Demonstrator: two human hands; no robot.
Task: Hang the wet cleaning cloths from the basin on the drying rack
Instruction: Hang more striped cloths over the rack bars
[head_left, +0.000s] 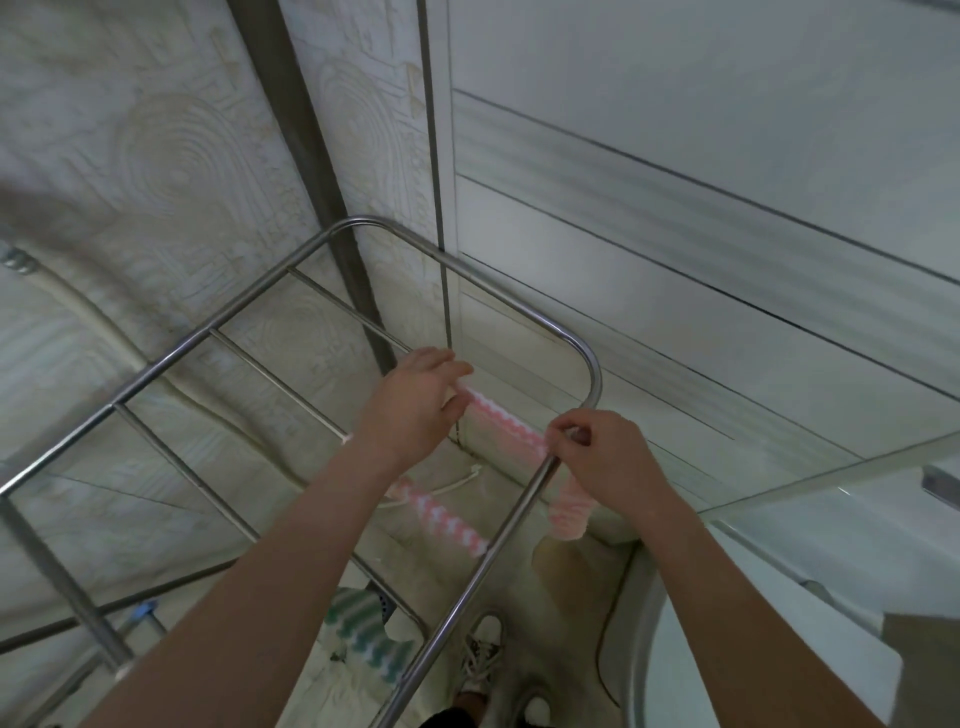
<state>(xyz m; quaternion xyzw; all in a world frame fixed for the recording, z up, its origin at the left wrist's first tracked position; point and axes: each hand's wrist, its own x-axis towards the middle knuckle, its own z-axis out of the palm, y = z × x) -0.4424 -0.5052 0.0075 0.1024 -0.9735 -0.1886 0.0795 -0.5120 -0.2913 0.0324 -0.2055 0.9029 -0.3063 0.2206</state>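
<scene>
Straddling a tubular steel rack (467, 587) hangs pink zigzag-striped cloth (506, 423).

The single wide-angle view sits at the person's head and looks forward and steeply down along both bare forearms, near enough that the left hand (415, 400) and right hand (597, 452) fill mid-frame. The shiny steel-tube drying rack (218, 332) spreads left of the hands. Well below the right hand, white laced sneakers (485, 631) mark the bottom edge.
</scene>
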